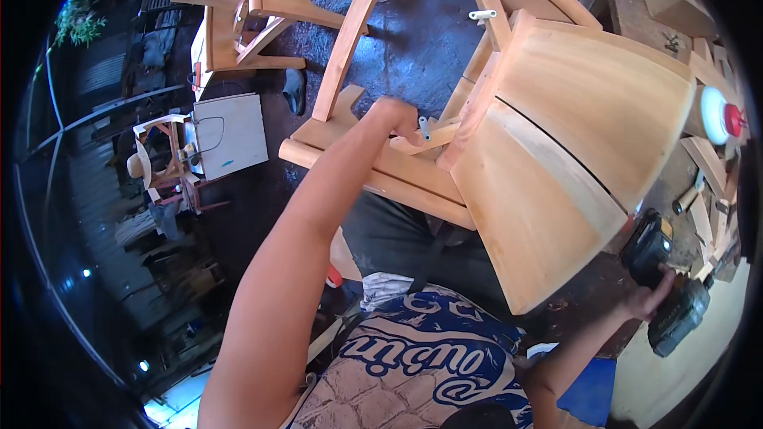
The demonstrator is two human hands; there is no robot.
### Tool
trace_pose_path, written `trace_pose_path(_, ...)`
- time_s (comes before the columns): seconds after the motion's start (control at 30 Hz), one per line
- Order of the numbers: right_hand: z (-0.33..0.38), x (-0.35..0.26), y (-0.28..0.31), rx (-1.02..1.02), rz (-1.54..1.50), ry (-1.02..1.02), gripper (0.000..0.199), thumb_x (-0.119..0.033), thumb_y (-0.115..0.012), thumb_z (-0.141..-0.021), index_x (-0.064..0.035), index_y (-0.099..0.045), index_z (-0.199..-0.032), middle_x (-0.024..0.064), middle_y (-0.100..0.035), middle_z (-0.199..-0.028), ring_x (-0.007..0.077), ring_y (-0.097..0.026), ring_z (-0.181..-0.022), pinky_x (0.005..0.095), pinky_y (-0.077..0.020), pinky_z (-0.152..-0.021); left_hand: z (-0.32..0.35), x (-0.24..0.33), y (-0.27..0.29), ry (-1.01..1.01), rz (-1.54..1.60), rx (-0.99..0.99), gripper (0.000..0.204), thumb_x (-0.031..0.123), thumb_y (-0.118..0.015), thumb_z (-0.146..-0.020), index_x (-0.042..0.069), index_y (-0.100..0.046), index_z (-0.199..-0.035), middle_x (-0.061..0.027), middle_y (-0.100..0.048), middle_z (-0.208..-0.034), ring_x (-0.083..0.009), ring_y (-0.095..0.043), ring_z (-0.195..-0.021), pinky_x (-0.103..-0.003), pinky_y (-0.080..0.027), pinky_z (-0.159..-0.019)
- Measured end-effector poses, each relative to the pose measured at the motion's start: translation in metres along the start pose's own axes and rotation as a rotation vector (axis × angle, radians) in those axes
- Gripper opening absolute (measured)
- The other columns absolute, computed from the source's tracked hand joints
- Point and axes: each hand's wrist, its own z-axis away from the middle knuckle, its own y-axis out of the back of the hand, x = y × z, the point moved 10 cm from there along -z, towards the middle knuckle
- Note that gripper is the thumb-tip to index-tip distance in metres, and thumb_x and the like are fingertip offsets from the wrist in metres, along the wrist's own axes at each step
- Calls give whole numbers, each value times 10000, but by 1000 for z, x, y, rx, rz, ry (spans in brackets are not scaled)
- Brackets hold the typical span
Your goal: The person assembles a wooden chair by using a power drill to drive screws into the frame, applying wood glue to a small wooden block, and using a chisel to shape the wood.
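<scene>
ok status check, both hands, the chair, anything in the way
Left hand beside pale bracket on wooden chair. Right hand on black power tool. Left forearm crosses chair's near rail; no other obstruction seen.

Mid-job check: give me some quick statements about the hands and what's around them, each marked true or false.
1. The left hand is beside a small pale bracket on the wooden frame. True.
2. The right hand is on the wooden frame. False: it is at a dark tool.
3. A dark gap separates two wide pale panels. True.
4. A shoe lies right of the right hand. False: the shoe lies left of the left hand.
</scene>
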Motion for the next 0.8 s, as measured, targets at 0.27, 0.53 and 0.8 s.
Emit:
trace_pose_path(0.27, -4, 21, 5, 73, -467, -541, 272, -169, -567, -914, 65, -677, -997, 201, -655, -958, 310, -623, -969, 434, -516, -845, 4, -4, -3, -126, 22, -34, 562, 667, -687, -814, 227, -766, -1155, -79, -764, -1085, -317, -711, -1040, -462, -543, -871)
trace_pose_path(0.53, -8, 24, 2, 95, -407, -600, 263, -156, -641, -887, 82, -667, -996, 175, -659, -937, 290, -632, -856, 411, -526, -827, 21, 14, 29, -126, -61, 83, 599, 695, -701, -776, 211, -785, -1119, -79, -769, -1068, -313, -718, -1023, -446, -554, -864)
trace_pose_path(0.8, 42, -119, 34, -2, 141, -504, 654, -198, -695, -878, 43, -456, -1437, 177, -516, -1360, 278, -535, -1152, 410, -469, -959, 183, -6, 102, -29, 330, 733, 495, 573, -671, -878, 134, -787, -1076, -144, -760, -944, -290, -732, -965, -406, -560, -853)
